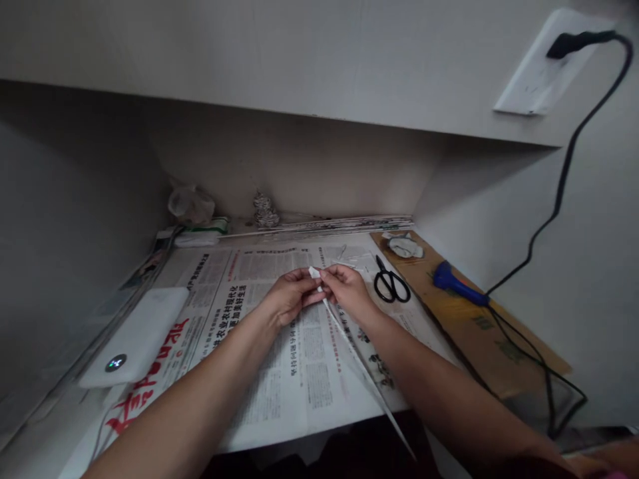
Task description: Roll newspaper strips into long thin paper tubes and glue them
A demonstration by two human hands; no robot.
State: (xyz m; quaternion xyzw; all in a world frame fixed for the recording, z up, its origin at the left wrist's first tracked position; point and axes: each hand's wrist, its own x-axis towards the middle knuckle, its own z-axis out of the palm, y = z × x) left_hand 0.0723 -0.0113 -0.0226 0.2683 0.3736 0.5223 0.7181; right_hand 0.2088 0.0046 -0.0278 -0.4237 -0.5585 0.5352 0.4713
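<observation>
Over the middle of the newspaper [272, 382], my two hands meet at the upper end of a thin rolled paper stick [357, 359]. A small white paper tip [314, 272] pokes up between the fingertips. My left hand [292, 293] pinches this end from the left, and my right hand [347, 286] pinches it from the right. From the fingers the stick slants down to the right, past the near edge of the newspaper. Black-handled scissors [392, 286] lie just right of my right hand, with small pale scraps [353, 256] beside them.
A white power bank [137, 336] lies at left. On cardboard [492, 342] at right rest a blue corded glue gun [456, 283] and a crumpled white lump [405, 247]. Along the back are paper sticks [344, 227], a woven cone [264, 210] and a plastic bag [190, 204].
</observation>
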